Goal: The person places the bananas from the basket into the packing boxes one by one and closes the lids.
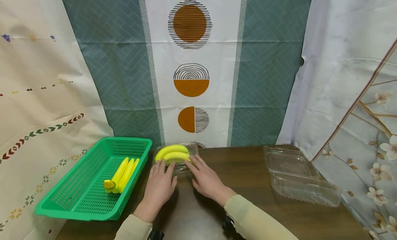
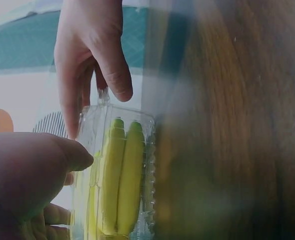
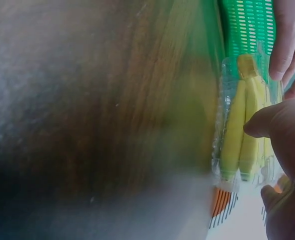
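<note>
A clear plastic clamshell box (image 1: 183, 171) stands at the back middle of the table, with yellow bananas (image 1: 172, 152) in it. My left hand (image 1: 159, 185) reaches to its left front, fingers extended over the near edge. At the right front, my right hand (image 1: 206, 176) does the same, fingertips beside the bananas. Through the clear wall in the left wrist view, two bananas (image 2: 130, 175) lie side by side. Both thumbs are near the box's front in the wrist views. Whether its lid is fastened I cannot tell.
A green plastic basket (image 1: 77, 216) stands at the left, with a bunch of bananas (image 1: 122, 174) inside. To the right, another clear plastic box (image 1: 305, 188) lies with its lid raised. Patterned cloths (image 1: 266, 78) hang behind the brown table (image 1: 242, 178).
</note>
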A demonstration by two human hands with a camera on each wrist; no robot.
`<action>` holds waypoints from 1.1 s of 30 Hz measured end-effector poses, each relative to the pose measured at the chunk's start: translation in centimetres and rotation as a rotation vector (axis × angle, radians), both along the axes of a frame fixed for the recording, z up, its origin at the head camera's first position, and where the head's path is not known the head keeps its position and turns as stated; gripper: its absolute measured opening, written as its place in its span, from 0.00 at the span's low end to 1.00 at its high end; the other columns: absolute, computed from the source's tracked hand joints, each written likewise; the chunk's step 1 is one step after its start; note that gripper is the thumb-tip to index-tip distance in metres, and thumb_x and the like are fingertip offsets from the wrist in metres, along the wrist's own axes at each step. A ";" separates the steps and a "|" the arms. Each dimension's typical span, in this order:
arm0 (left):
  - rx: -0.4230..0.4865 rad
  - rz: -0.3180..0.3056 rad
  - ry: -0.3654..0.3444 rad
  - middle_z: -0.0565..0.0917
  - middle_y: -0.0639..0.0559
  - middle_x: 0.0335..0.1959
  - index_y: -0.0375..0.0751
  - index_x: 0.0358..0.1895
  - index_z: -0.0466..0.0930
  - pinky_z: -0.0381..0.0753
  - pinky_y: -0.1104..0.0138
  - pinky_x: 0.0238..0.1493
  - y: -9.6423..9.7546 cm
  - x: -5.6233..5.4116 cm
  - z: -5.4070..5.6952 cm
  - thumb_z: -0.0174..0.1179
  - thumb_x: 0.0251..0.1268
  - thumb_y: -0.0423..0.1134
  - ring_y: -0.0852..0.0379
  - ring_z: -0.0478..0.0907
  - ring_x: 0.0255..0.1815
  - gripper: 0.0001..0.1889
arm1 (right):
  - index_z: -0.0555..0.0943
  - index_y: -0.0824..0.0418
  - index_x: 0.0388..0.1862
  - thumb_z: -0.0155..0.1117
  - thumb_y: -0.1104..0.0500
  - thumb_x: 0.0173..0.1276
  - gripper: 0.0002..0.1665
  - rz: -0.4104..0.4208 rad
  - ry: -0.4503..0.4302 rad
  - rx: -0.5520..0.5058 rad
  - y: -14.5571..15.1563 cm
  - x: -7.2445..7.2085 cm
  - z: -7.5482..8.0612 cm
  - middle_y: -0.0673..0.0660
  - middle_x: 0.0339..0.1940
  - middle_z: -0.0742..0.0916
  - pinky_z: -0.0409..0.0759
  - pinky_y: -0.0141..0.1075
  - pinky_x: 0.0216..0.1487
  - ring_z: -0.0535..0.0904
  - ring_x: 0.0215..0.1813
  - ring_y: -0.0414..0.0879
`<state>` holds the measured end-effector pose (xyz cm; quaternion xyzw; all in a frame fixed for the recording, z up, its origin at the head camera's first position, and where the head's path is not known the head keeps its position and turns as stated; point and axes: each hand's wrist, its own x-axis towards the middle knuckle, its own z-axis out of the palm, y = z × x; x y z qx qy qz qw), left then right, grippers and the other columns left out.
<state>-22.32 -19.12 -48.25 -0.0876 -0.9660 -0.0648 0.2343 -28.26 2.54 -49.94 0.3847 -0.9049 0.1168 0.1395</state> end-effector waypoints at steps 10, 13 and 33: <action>0.007 0.002 -0.017 0.75 0.22 0.73 0.33 0.72 0.81 0.66 0.35 0.79 -0.8 -0.8 0.1 0.76 0.73 0.44 0.22 0.70 0.78 0.31 | 0.64 0.57 0.90 0.73 0.57 0.79 0.46 -0.006 0.001 0.012 -0.8 -0.4 0.2 0.62 0.90 0.65 0.74 0.47 0.78 0.56 0.90 0.60; 0.010 0.002 -0.015 0.75 0.21 0.74 0.33 0.73 0.80 0.66 0.35 0.79 -1.1 -1.0 0.1 0.75 0.74 0.44 0.22 0.70 0.78 0.30 | 0.64 0.57 0.90 0.73 0.57 0.79 0.45 -0.011 0.000 0.021 -1.1 -0.6 0.3 0.62 0.90 0.64 0.73 0.46 0.79 0.56 0.90 0.60; 0.036 0.044 -0.046 0.73 0.21 0.76 0.33 0.75 0.79 0.63 0.34 0.80 -2.2 -2.5 -0.1 0.74 0.75 0.43 0.22 0.65 0.80 0.31 | 0.61 0.58 0.91 0.69 0.54 0.83 0.45 -0.015 -0.031 0.086 -2.9 -2.2 0.9 0.63 0.91 0.63 0.69 0.46 0.81 0.54 0.91 0.59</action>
